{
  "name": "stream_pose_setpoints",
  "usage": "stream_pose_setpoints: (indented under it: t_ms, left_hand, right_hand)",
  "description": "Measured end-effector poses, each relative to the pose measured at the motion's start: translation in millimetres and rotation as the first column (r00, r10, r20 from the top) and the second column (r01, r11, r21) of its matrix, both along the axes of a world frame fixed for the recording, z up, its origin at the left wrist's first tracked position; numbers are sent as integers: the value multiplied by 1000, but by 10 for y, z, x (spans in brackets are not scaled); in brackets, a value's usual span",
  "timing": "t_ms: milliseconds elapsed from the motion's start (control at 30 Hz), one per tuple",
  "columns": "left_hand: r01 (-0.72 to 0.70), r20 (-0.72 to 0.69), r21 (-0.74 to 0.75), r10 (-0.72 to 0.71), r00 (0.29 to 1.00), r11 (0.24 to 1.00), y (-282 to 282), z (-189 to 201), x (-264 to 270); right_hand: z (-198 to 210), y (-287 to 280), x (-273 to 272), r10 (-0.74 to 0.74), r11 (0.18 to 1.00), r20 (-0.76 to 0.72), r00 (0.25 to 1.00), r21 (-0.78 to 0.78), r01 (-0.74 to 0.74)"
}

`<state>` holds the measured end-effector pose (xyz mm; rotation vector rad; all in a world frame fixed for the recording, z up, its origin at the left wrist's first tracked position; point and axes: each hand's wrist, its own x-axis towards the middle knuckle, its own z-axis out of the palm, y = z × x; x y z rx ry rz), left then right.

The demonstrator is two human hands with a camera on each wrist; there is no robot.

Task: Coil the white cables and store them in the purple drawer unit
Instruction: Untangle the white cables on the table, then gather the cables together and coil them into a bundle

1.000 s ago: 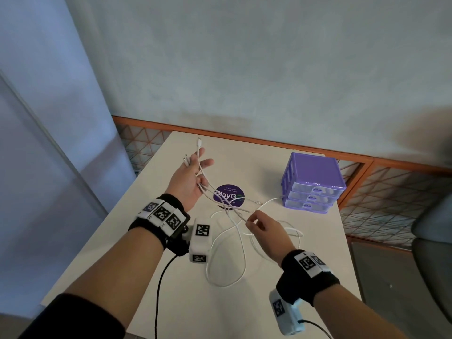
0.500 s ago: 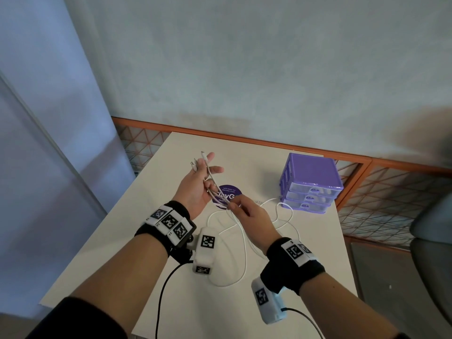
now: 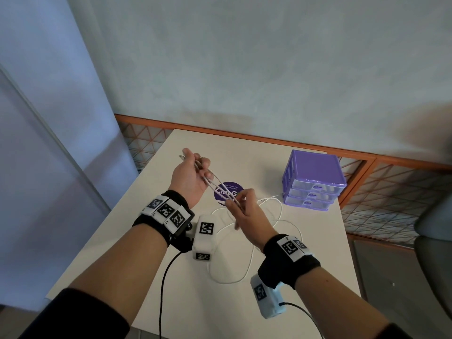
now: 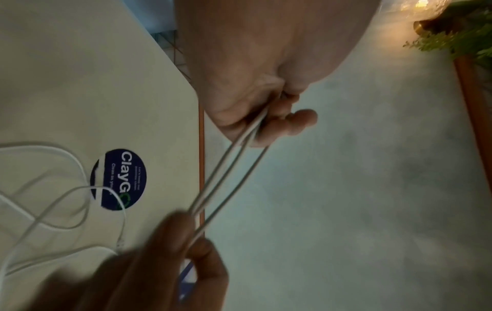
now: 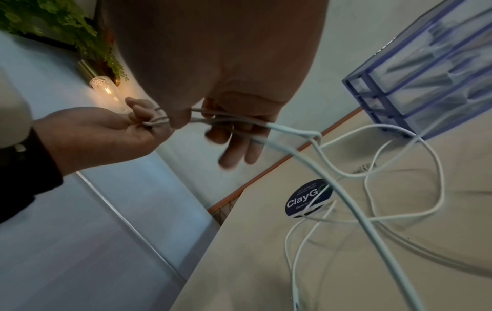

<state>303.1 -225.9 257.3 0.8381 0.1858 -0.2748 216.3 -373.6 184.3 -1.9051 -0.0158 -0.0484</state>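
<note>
Thin white cables [image 3: 216, 183] run taut as several strands between my two hands, above the table. My left hand [image 3: 195, 165], palm up, curls its fingers [image 4: 282, 124] round the strand ends. My right hand [image 3: 241, 204] pinches the same strands [image 5: 290, 131] a short way toward me, thumb and fingers [image 4: 181, 239] closed on them. The rest of the cable [image 3: 247, 243] lies in loose loops on the white table [image 3: 137, 241]. The purple drawer unit [image 3: 314, 178] stands at the table's back right; its three clear drawers look closed.
A round dark-blue sticker [image 3: 227, 192] marks the table under the strands. An orange mesh railing [image 3: 381, 189] runs behind and to the right of the table, with a grey wall beyond it. A black lead [image 3: 162, 285] hangs from my left wrist unit.
My right hand came up and left from the table with a strand and now meets the left hand. The left fingers, spread before, have curled round the bundle.
</note>
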Motion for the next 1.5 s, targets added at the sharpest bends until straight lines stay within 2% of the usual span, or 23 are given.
stream_pose_setpoints:
  t_ms: [100, 133, 167, 200, 267, 333, 533, 633, 733, 900, 967, 1067, 1133, 1233, 1300, 1367, 1433, 1500]
  left_hand:
    - [-72, 15, 248, 71, 997, 966, 100, -14, 74]
    - [-75, 16, 285, 74, 997, 956, 123, -23, 80]
    - [-73, 10, 274, 73, 997, 959, 137, -29, 86]
    - [-82, -3, 202, 84, 996, 976, 142, -31, 85]
    - [-124, -29, -19, 123, 992, 992, 139, 6, 70]
    - [-134, -23, -90, 133, 991, 987, 134, 43, 63]
    - [-100, -45, -146, 94, 995, 984, 307, 20, 134]
    - [-72, -51, -126, 67, 996, 989, 383, 32, 149]
    - [-64, -56, -106, 58, 997, 992, 388, 58, 137]
    - [-141, -85, -176, 127, 988, 974, 428, 121, 184]
    - [-187, -77, -173, 176, 981, 967, 472, 178, 197]
    - [-280, -78, -183, 270, 960, 943, 642, 246, 268]
    - [-337, -87, -170, 327, 941, 926, 769, 229, 312]
    - [-391, -110, -105, 380, 918, 914, 832, 116, 267]
    - [-396, -136, -25, 390, 911, 918, 834, 9, 188]
    - [-366, -159, 102, 378, 912, 925, 845, -115, 114]
    - [-306, -207, 229, 353, 912, 924, 859, -254, 58]
    - [-198, -249, 436, 329, 911, 878, 904, -432, 64]
  right_hand:
    - [32, -68, -22, 4, 993, 34, 999, -119, 0]
    - [43, -101, -12, -1, 990, 41, 999, -140, 7]
    - [71, -138, -2, -11, 987, 47, 999, -160, 19]
    - [88, -173, 15, -27, 980, 47, 999, -194, 36]
    - [103, -227, 36, -54, 962, 35, 998, -266, 61]
    - [99, -256, 29, -68, 942, 4, 998, -330, 65]
    - [37, -269, 1, -78, 891, -67, 995, -452, 39]
    - [31, -295, -18, -69, 872, -120, 990, -489, 1]
    - [21, -280, -33, -38, 898, -184, 982, -437, -47]
    - [27, -277, -2, 89, 936, -200, 976, -318, -150]
    - [42, -299, -3, 61, 914, -205, 977, -382, -137]
    - [53, -477, -45, -57, 831, -235, 970, -550, -85]
    - [84, -640, -65, -112, 809, -196, 974, -588, -25]
    - [183, -780, 15, -190, 891, -109, 976, -436, 125]
    - [292, -775, 86, -247, 953, -95, 964, -202, 224]
    - [401, -772, 141, -267, 964, -98, 959, -15, 266]
    - [485, -786, 169, -232, 971, -80, 969, 30, 235]
    - [569, -757, 182, -180, 984, -40, 983, 0, 180]
